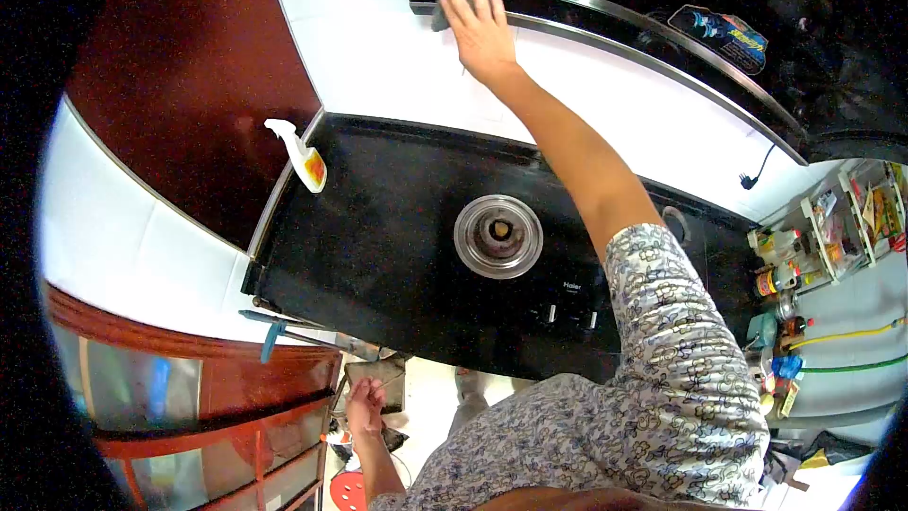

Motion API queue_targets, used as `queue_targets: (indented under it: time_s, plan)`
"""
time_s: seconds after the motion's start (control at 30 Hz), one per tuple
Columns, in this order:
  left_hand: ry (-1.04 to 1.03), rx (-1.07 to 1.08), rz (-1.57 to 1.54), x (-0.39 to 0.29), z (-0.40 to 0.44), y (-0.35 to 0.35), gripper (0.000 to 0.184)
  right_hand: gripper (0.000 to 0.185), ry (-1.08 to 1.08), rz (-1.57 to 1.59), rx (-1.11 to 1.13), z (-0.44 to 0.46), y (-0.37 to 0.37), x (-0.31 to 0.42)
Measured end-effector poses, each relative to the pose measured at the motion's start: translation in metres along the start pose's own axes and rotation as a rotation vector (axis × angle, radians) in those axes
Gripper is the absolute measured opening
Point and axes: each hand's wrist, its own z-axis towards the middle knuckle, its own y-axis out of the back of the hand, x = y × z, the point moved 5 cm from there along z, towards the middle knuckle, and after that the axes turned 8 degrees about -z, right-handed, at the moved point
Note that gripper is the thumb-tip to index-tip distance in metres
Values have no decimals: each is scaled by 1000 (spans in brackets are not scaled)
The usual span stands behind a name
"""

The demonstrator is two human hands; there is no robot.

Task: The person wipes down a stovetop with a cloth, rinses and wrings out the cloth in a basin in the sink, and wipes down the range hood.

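My right hand (482, 38) is stretched far up and presses a dark grey cloth (441, 9) with its fingers. The cloth lies at the left end of the metal lower edge of a black range hood (605, 8), where it meets the white tiled wall. My left hand (366, 405) hangs low at the left, beside the counter's front edge, with fingers loosely bent and apart; I see nothing in it. Between my arms is a black gas stove with a round burner (499, 237) and two knobs. A white spray bottle (305, 159) stands at the counter's back left.
A dark red panel (199, 76) borders the counter on the left, above a red-framed glass door (180, 388). Bottles and packets fill a wall rack (842, 227) at the right. A black plug (748, 181) hangs by the wall. A red stool (348, 490) stands below.
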Motion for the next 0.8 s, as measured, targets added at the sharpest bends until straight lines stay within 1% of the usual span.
queue_targets:
  time_s: [0.03,0.07,0.17,0.2,0.27,0.3,0.33,0.37,0.4,0.43,0.5,0.53,0.57,0.63,0.67,0.7,0.77,0.8]
  plan:
    - [20,-15,-12,0,-2,10,16,55,84,-67,7,3,0,0]
    - [11,21,-62,5,6,26,16,57,160,-150,46,2,1,-2]
    - [46,30,-60,7,5,18,13,55,368,-308,72,-16,-5,-22]
    - [55,46,-46,8,6,11,13,57,389,-328,130,-24,-1,-37]
    - [79,92,-4,8,13,-8,12,59,405,-361,144,-53,8,-77]
    - [105,179,-1,9,19,-18,12,60,409,-385,154,-69,15,-100]
    - [134,268,2,12,24,-27,13,64,378,-340,209,-87,25,-125]
    - [166,356,3,15,31,-38,13,65,340,-387,236,-107,30,-152]
    - [103,267,-46,13,16,-65,12,66,303,-432,261,-131,34,-179]
    - [92,246,24,16,16,-79,13,67,266,-474,283,-155,38,-205]
    - [60,200,159,22,17,-104,13,73,130,-477,341,-204,45,-262]
    - [129,302,165,28,21,-116,15,72,44,-528,374,-228,53,-288]
    - [145,355,191,34,23,-127,16,72,-41,-576,405,-252,61,-314]
    - [174,460,236,46,19,-160,18,68,-309,-373,330,-297,71,-364]
    - [157,335,291,53,14,-172,21,68,-412,-370,245,-317,77,-388]
    - [164,373,325,62,15,-184,21,60,-586,-256,192,-328,92,-411]
    - [171,446,387,81,19,-203,22,54,-981,-19,-305,-363,98,-460]
    - [178,404,428,85,4,-220,22,56,-1041,17,-406,-378,84,-490]
